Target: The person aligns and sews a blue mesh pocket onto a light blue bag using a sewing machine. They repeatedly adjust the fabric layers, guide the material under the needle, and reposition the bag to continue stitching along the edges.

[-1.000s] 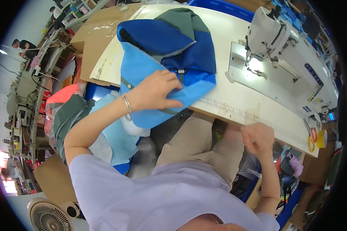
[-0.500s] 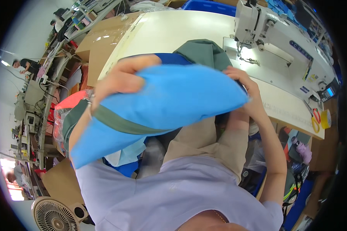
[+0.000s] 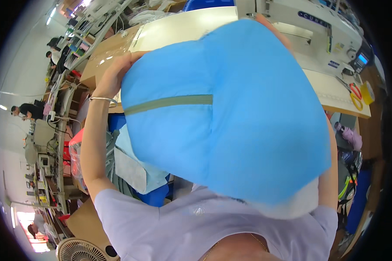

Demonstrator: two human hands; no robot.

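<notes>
- Behind the raised cloth stands a white sewing machine (image 3: 300, 26) on a pale bench (image 3: 178, 28); the cloth covers the bench's middle front edge and the person's lap.
- On the bench's right end lie scissors (image 3: 356, 101) with red and yellow handles, just beside a yellow tape roll (image 3: 367, 92).
- Below the cloth's left side hang loose pale-blue and white fabric pieces (image 3: 135, 169); brown cardboard (image 3: 101, 63) sits left of the bench, and a fan (image 3: 82, 250) at lower left.
- The blue fabric piece (image 3: 265, 117) is held up in front of the person's chest, between the forearms, its broad face toward the camera.
- Its narrower end points left and its broader part right; the long axis slants from upper left to lower right.
- The left hand (image 3: 116, 75) grasps the upper left edge, fingertips partly hidden.
- The right hand (image 3: 274, 32) is at the top right edge, mostly covered; I cannot tell its grip.
- The cloth looks smooth and soft, with rounded outlines, a vertical seam, a flat olive strip (image 3: 174, 102) running left from it, and whitish material (image 3: 298, 204) showing at the lower right, blurred.
</notes>
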